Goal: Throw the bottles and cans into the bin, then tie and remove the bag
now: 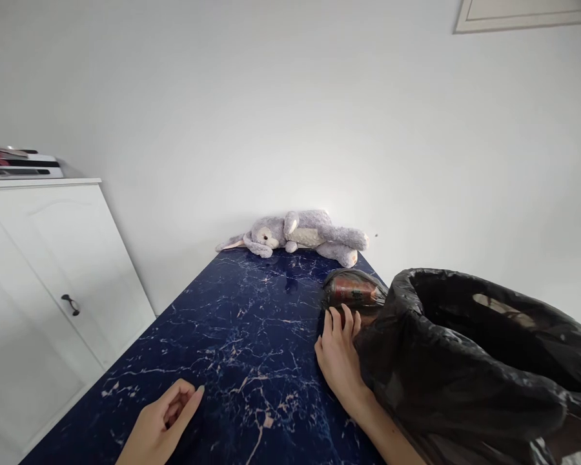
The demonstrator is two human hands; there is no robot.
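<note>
My right hand [339, 361] reaches along the left side of a black plastic bag. Its fingers are spread, and the fingertips touch a reddish-brown packet, perhaps a can [353, 290], under thin dark film. Printing on it is too small to read. Beside this, the large black plastic bag [416, 361] stands with its mouth open, lining what seems to be a bin. Over the near left of the table, my left hand [167, 416] is loosely curled, thumb out, with nothing in it.
A dark blue marble-patterned table [232, 342] runs to the wall. Across its far end lies a grey plush rabbit [300, 234] on its side. At left stands a white cabinet [53, 271] with a white and black device [24, 166] on top.
</note>
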